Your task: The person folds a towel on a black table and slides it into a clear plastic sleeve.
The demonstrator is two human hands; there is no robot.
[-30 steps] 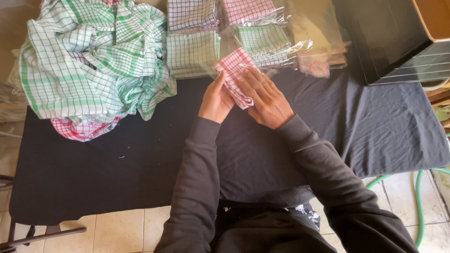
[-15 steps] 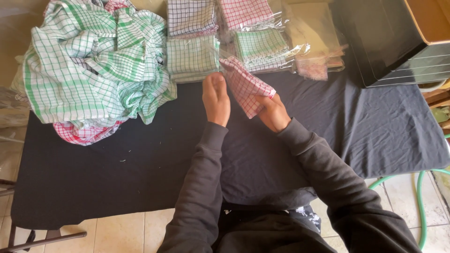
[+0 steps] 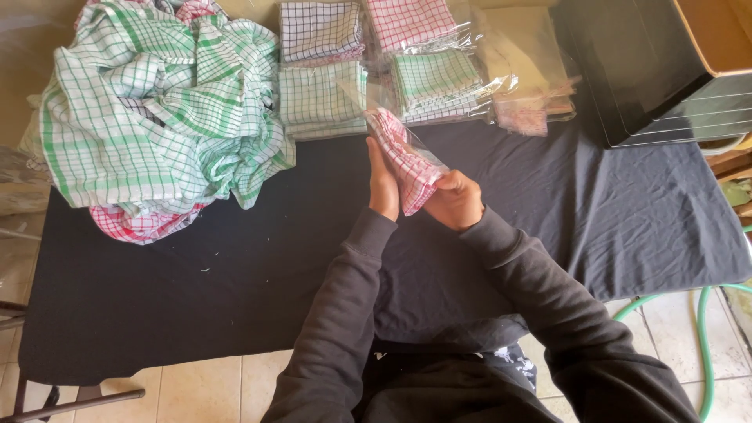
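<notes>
Red-checked folded cloth (image 3: 403, 153) between two hands, left hand (image 3: 383, 184), right hand (image 3: 454, 200)

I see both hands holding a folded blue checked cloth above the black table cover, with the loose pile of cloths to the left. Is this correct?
Not quite: the folded cloth is red and white checked, not blue, as the head view shows. The rest holds: the left hand and right hand hold it above the black table cover, and the loose pile of cloths lies to the left.
</notes>
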